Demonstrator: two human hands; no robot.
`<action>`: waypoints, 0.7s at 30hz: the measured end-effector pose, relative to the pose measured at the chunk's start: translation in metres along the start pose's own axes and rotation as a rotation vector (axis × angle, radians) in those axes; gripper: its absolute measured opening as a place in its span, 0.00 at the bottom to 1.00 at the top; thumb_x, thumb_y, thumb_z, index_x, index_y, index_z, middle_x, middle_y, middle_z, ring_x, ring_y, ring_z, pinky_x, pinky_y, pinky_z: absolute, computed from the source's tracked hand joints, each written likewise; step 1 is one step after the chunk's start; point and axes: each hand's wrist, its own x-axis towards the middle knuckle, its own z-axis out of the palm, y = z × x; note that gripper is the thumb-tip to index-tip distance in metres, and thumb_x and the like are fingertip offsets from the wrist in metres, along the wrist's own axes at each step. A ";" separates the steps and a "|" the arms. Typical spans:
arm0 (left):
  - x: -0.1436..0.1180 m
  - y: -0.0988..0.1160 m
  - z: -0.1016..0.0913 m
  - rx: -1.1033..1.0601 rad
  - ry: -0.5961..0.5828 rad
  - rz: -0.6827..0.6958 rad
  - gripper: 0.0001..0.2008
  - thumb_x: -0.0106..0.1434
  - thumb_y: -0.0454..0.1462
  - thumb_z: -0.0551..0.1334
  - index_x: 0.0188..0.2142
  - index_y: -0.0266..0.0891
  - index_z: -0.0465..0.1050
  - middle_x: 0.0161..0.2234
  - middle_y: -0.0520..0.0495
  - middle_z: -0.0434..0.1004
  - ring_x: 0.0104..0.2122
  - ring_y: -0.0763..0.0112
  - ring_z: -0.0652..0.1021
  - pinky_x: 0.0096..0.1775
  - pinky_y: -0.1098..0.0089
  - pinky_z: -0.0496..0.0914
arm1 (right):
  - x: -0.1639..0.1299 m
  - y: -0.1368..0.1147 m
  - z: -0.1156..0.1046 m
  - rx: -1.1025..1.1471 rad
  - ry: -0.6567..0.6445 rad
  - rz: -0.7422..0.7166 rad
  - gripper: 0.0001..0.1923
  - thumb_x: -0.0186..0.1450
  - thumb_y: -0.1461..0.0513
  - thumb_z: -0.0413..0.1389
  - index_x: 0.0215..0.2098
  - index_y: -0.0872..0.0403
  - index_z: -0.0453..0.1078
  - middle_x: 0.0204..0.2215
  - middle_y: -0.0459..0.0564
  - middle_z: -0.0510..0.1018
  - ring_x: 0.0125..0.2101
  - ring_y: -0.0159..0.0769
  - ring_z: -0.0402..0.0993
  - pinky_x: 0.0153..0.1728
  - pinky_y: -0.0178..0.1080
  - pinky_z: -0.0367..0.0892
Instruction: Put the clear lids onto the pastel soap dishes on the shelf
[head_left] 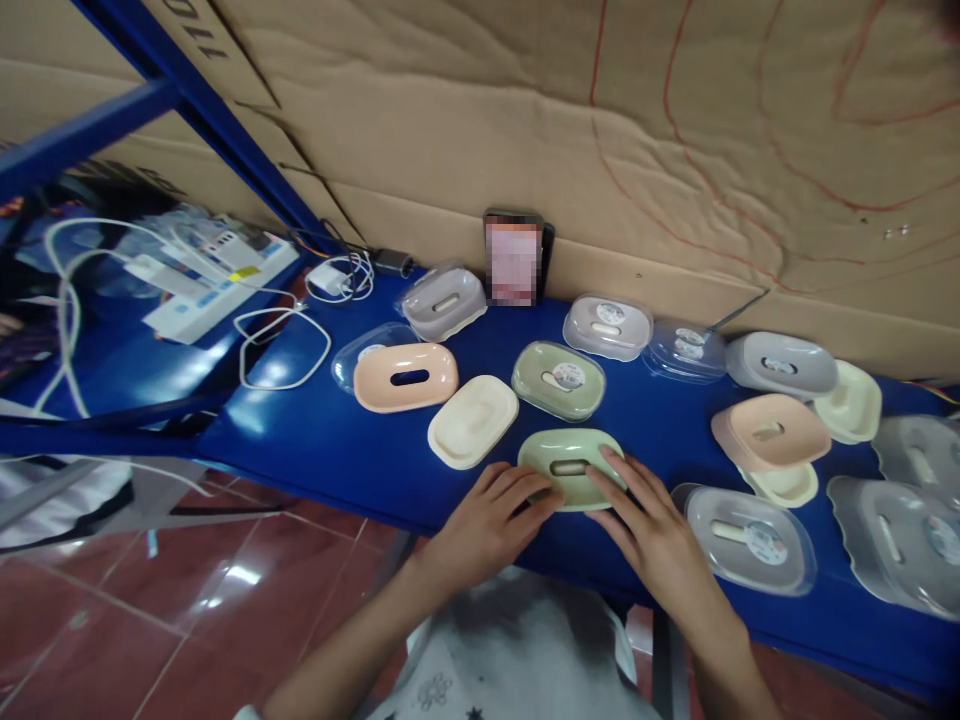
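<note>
At the table's front edge lies a green oval soap dish (571, 496) with a long slot in its middle. My left hand (499, 512) holds its left end, fingers bent over the rim. On the right end, my right hand (637, 515) grips the rim with its fingers somewhat spread. Just behind is another green soap dish (547, 375) under a clear lid with a round label. A cream oval tray (472, 420) lies to the left, beside a peach slotted dish (367, 385) that overlaps a clear lid (346, 358).
Grey lidded dishes (750, 545) stand on the right of the blue table (300, 465), near a peach dish (772, 455) stacked on a cream tray (791, 487). A phone (514, 260) leans against the cardboard (420, 130). A power strip (225, 290) with white cables sits left.
</note>
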 end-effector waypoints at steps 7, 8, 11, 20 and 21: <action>0.002 0.001 0.014 -0.001 0.009 -0.022 0.09 0.77 0.32 0.62 0.54 0.42 0.77 0.54 0.45 0.84 0.58 0.60 0.79 0.61 0.56 0.69 | -0.012 -0.004 0.017 0.006 -0.014 0.026 0.33 0.79 0.62 0.55 0.79 0.41 0.56 0.77 0.50 0.61 0.78 0.54 0.50 0.66 0.58 0.75; 0.002 0.002 0.015 -0.003 0.009 -0.014 0.10 0.76 0.32 0.62 0.54 0.42 0.77 0.54 0.45 0.84 0.58 0.61 0.79 0.61 0.56 0.69 | -0.014 -0.004 0.020 0.004 -0.014 0.019 0.34 0.79 0.64 0.54 0.79 0.40 0.54 0.77 0.50 0.60 0.78 0.54 0.49 0.66 0.58 0.75; -0.006 -0.005 0.003 -0.018 0.031 0.004 0.13 0.76 0.31 0.62 0.57 0.43 0.76 0.58 0.44 0.82 0.60 0.61 0.79 0.61 0.57 0.71 | -0.016 -0.004 0.024 -0.004 -0.022 -0.013 0.37 0.78 0.68 0.52 0.80 0.38 0.51 0.79 0.49 0.57 0.79 0.56 0.45 0.68 0.63 0.71; -0.064 -0.155 -0.098 0.301 0.265 -0.688 0.28 0.74 0.48 0.63 0.67 0.39 0.68 0.70 0.35 0.70 0.71 0.45 0.69 0.70 0.43 0.64 | -0.015 -0.003 0.027 -0.064 -0.025 -0.028 0.34 0.80 0.62 0.52 0.80 0.39 0.51 0.79 0.50 0.55 0.79 0.58 0.46 0.70 0.70 0.63; -0.068 -0.168 -0.100 0.274 0.229 -0.708 0.29 0.73 0.51 0.62 0.67 0.39 0.69 0.71 0.35 0.68 0.71 0.46 0.69 0.71 0.44 0.63 | -0.015 -0.003 0.028 -0.065 -0.018 -0.030 0.34 0.79 0.63 0.52 0.80 0.39 0.52 0.79 0.50 0.55 0.79 0.58 0.47 0.70 0.70 0.63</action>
